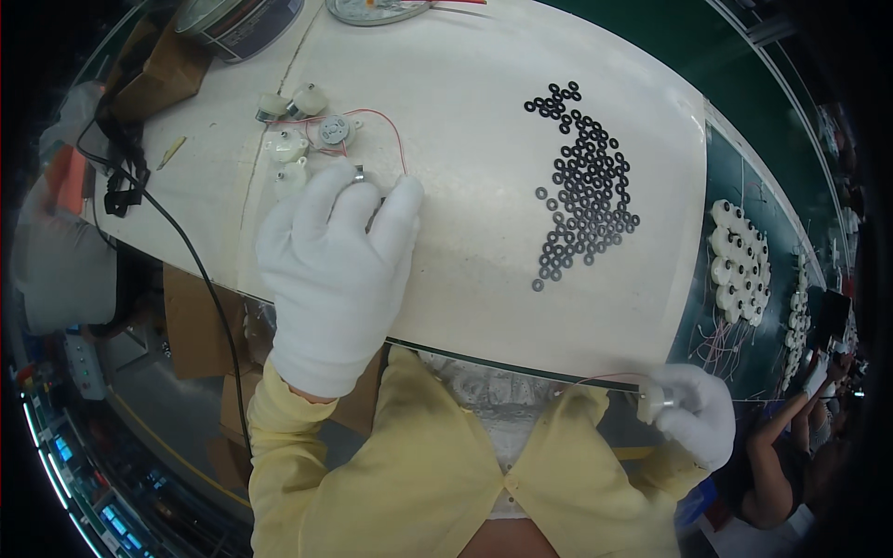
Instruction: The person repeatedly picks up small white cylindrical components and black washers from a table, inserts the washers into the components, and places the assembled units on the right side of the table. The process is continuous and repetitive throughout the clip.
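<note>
My left hand (330,265), in a white glove, reaches over the table with its fingers curled round a small motor (359,173). Only a bit of that motor's metal shows between the fingers. Just beyond lie several more small motors (288,144) with cream plastic housings. A thin red wire (395,135) loops from this group to my thumb tip. At the table's front edge on the right, my gloved right hand (698,418) grips a cream-housed motor (654,402). Its thin wire trails leftward along the edge.
Many black rubber rings (591,177) lie loose, right of the middle. Rows of motors with black rings (739,260) sit on the green surface at right. A black cable (191,246) crosses the left side. A round tin (237,28) stands far left; a co-worker's arm (772,456) shows at right.
</note>
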### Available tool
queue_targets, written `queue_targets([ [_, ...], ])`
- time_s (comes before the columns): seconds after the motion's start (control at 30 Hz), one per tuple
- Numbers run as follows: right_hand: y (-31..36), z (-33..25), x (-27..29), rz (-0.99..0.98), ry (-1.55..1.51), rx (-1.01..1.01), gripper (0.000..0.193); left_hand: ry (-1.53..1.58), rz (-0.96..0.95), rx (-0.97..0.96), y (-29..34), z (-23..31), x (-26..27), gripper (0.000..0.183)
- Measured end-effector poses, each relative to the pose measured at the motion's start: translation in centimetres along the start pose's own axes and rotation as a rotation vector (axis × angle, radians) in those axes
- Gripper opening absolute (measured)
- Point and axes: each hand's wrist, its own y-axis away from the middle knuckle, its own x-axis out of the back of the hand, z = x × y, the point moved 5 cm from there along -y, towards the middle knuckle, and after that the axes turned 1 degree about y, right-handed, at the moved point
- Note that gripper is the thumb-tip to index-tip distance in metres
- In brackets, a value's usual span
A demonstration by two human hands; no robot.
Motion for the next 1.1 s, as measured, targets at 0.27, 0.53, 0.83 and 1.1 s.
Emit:
queue_targets([
  [0.27,-6.5,-1.8,-3.5,0.139,0.323,0.115,0.043,0.181,0.027,0.061,0.4,0.6,-0.4,0.037],
  [0.53,-9.4,-1.7,-4.9,0.107,0.355,0.123,0.043,0.236,0.032,0.116,1.6,1.0,-1.2,0.035],
  [0.83,-3.8,-3.4,-1.8,-1.153,0.259,0.057,0.039,0.341,0.065,0.128,2.4,1.1,-2.2,0.036],
  [1.1,-6.0,-0.8,-2.3,0.155,0.405,0.050,0.035,0.347,0.096,0.130,2.8,0.8,-2.4,0.040],
])
